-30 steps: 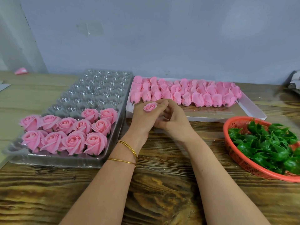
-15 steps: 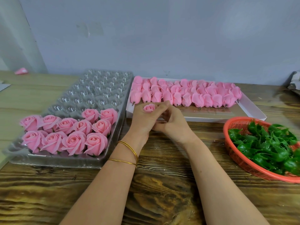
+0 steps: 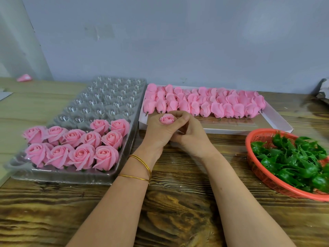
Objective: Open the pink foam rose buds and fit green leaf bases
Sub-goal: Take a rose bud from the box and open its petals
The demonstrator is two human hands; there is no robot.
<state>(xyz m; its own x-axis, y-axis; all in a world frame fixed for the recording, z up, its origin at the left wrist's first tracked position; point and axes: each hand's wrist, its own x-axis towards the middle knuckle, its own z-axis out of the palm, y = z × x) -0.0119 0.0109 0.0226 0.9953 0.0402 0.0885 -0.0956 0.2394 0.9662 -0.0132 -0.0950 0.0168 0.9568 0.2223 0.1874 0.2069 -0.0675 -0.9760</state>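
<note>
A plain blue-grey wall (image 3: 178, 41) stands behind a wooden table (image 3: 178, 220) of dark, strongly grained boards. At the left lies a paler wooden surface (image 3: 35, 104), and a whitish pillar (image 3: 16, 41) rises in the corner. The light is soft and even.

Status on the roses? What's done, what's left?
Done: eleven opened roses sit in the clear tray, green showing under some; most cups unfilled. In hand: left hand and right hand grip one bud, no leaf base visible on it. Left: the white tray holds rows of closed buds, and the orange basket a pile of leaf bases.
</note>
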